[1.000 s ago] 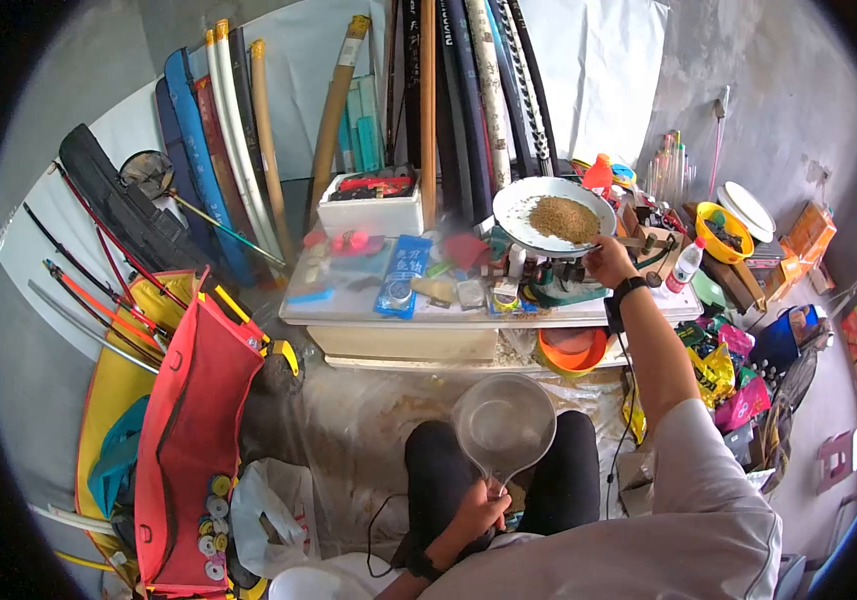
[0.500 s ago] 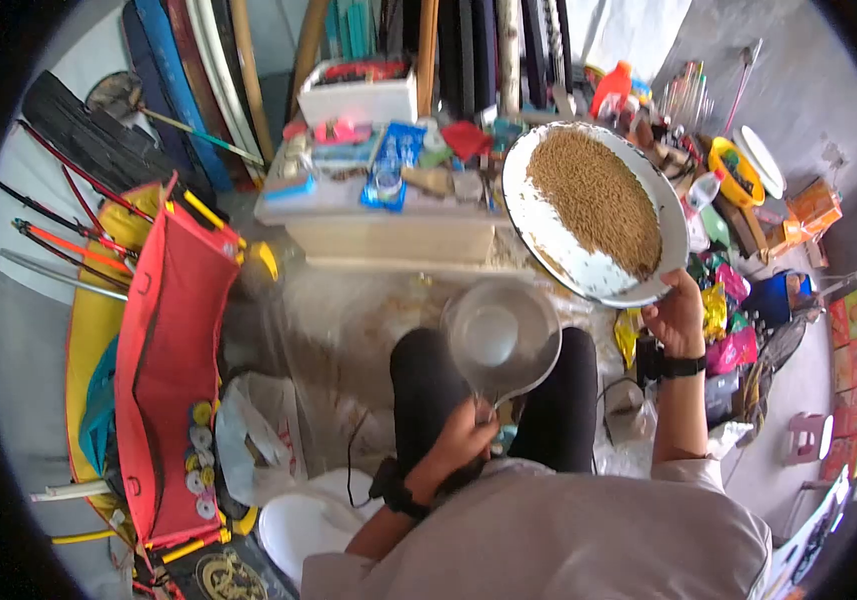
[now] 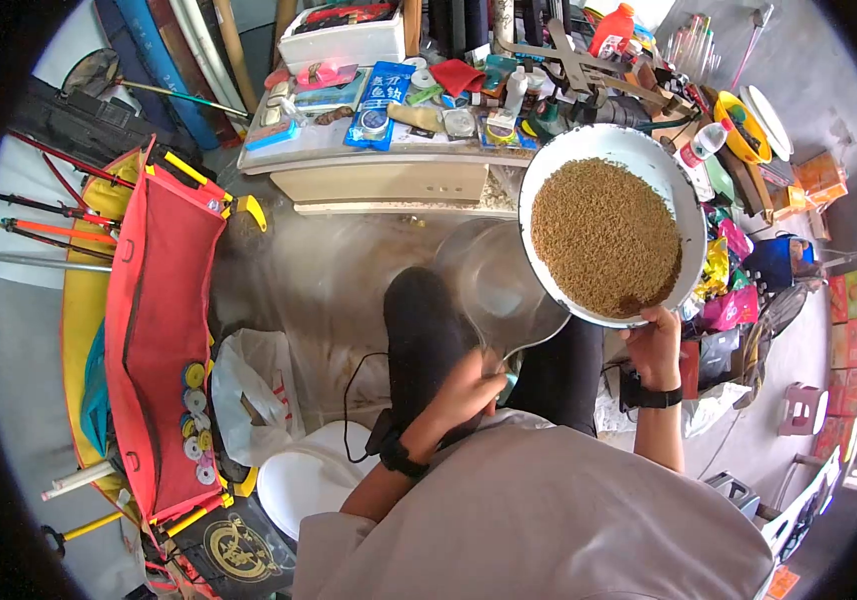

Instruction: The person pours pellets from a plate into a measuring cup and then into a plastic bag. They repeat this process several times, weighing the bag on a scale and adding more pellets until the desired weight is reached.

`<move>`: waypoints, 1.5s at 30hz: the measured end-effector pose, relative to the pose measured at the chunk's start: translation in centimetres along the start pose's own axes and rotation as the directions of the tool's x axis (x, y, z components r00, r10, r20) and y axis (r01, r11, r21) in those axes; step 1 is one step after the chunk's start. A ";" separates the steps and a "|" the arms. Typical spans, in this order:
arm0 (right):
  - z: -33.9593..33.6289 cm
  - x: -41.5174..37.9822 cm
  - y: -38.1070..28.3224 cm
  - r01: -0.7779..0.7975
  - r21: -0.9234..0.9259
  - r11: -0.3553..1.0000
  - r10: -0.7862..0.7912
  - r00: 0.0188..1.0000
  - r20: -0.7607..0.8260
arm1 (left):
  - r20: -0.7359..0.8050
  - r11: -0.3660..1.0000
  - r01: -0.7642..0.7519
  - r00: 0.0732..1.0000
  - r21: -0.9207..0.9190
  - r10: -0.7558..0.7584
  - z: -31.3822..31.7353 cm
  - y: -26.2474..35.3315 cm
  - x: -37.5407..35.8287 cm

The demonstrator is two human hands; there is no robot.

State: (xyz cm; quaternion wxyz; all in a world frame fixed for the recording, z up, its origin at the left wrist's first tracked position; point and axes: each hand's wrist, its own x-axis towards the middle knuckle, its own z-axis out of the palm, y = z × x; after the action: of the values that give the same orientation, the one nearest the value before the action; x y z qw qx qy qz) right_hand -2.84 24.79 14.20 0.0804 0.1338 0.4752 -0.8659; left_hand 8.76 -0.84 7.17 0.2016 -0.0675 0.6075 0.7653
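Note:
My left hand (image 3: 466,390) is closed round the handle of a round grey strainer (image 3: 502,290), held over my knees and blurred by motion. My right hand (image 3: 656,350) grips the near rim of a white enamel basin (image 3: 667,168) with a dark edge, thumb over the rim. Small brown grains or pellets (image 3: 604,235) cover most of the basin's floor. The basin is up to the right of the strainer and overlaps its right side in this view.
Ahead stands a cluttered table (image 3: 329,172) with packets and tools. A red open bag (image 3: 164,330) with line spools is at the left. Beside my left arm are a white plastic bag (image 3: 254,385) and a white bucket (image 3: 314,480). Colourful packets (image 3: 734,305) lie at the right.
The basin has come slightly nearer and levelled, with the grains spread more toward its middle. The strainer has moved a little, now partly behind the basin. The view has shifted.

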 end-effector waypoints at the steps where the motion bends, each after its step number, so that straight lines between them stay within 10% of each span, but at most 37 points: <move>1: 0.6 -0.4 0.2 0.032 -0.074 0.997 -0.034 0.999 -0.025 | -0.009 1.000 0.001 1.000 0.000 -0.001 0.0 0.2 -0.1; 45: -0.5 -0.4 5.1 0.347 -0.396 0.850 -0.312 0.938 0.150 | 0.007 0.997 0.056 0.998 -0.046 -0.056 0.2 0.5 -0.7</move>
State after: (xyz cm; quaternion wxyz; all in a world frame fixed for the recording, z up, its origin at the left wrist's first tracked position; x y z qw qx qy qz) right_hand -1.04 22.49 9.94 -0.0236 -0.0048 0.6611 -0.7499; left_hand 9.18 -0.93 7.92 0.2231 -0.0868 0.5868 0.7735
